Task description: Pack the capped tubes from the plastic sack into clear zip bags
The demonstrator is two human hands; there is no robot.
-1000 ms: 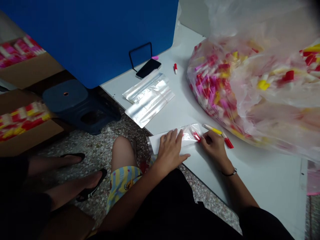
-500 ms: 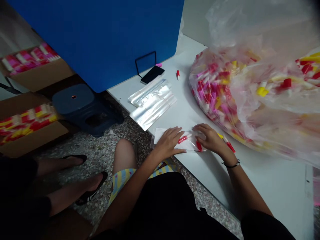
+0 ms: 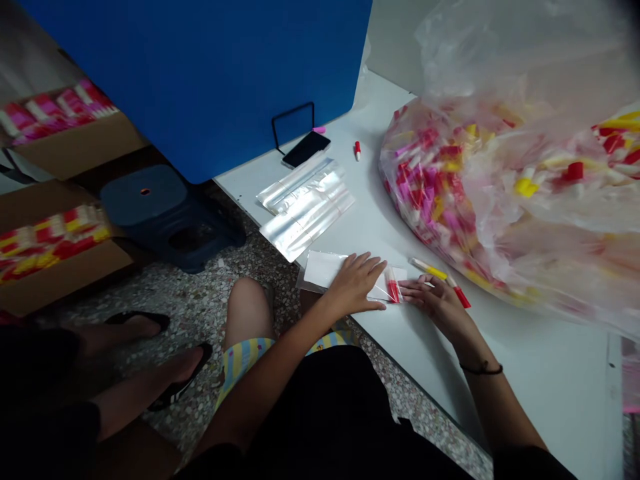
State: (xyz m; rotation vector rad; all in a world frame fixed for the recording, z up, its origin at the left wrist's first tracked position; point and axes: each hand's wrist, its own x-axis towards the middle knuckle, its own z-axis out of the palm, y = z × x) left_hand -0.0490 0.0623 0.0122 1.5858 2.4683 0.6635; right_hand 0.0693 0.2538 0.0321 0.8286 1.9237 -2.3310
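A clear plastic bag point(image 3: 313, 288) with a white card point(image 3: 323, 267) inside lies at the table's near edge. Red-and-white markers point(image 3: 393, 288) sit together under the plastic at its right end. My left hand point(image 3: 354, 285) rests flat on the bag, fingers spread, covering its middle. Just right of the bag, my right hand point(image 3: 443, 305) has its fingers stretched toward the bag's end; whether they touch it is unclear. Beyond that hand lie a yellow-and-white marker point(image 3: 429, 268) and a red marker point(image 3: 459, 292).
A big clear sack point(image 3: 435, 180) of colourful markers fills the table's right side. Stacked clear bags point(image 3: 307, 213), a phone point(image 3: 306, 148) and a lone red marker point(image 3: 357, 151) lie farther back. Leftward are a blue stool point(image 3: 145, 197), boxes point(image 3: 95, 143) and another person's feet point(image 3: 185, 370).
My left hand slid right along the bag. My right hand drew back to the right and down, uncovering the bag's right end and the yellow marker. The markers inside now lie side by side.
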